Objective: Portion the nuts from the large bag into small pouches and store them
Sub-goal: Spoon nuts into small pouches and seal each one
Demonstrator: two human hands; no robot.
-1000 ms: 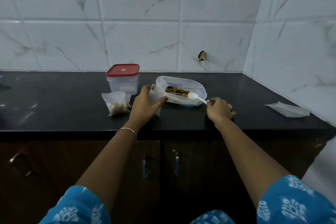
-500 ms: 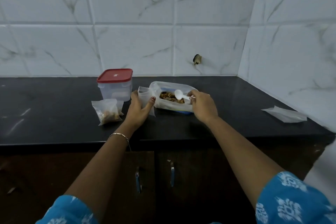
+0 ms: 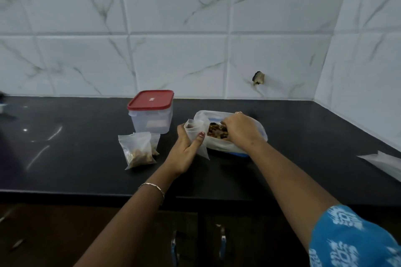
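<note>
At the middle of the black surface [image 3: 82,158], the scooping step is in hand. The left hand [image 3: 184,151] grips an empty pouch [image 3: 195,134], its mouth held up and open, touching the bag [image 3: 219,147]. The right hand [image 3: 240,131] is down in the bag's mouth over the nuts [image 3: 217,133] with its fingers curled. What they close on is hidden, so I cannot tell whether it holds anything.

Next, I judge, a load of nuts must cross the bag's rim into the pouch. That calls for the pouch mouth to be kept wide and tight against the bag.

Two filled pouches [image 3: 137,151] sit to the left, just before the red-lidded box [image 3: 152,112], which is likely their store. Bare surface lies left of them, and also between the bag and the flat spare pouches [image 3: 384,162] at the right. The front edge runs under the forearms, and the walls stand behind and to the right.
</note>
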